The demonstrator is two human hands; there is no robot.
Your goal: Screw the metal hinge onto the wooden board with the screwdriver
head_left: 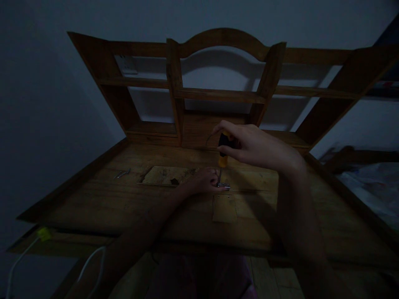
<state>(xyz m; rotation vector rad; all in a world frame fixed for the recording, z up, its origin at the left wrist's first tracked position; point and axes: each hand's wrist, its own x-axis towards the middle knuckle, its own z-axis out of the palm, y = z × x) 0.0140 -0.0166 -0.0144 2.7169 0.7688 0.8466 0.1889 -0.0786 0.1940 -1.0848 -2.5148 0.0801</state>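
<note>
My right hand point(241, 141) grips a screwdriver point(223, 160) with a yellow and black handle, held nearly upright. Its shaft points down to a small shiny metal piece point(225, 186), possibly a hinge or latch, on the wooden desk top. My left hand point(207, 181) lies low beside that piece with its fingers closed and pressed on it; the exact grip is hard to see in the dim light. Just in front of them lies a thin square wooden board point(225, 209) with small holes near its far edge.
A wooden shelf unit point(220, 96) rises along the desk's back edge. Small metal parts point(122, 173) lie on the left of the desk point(102, 199). A long worn panel point(162, 175) is behind my left hand. A white cable point(23, 257) with a yellow plug hangs at lower left.
</note>
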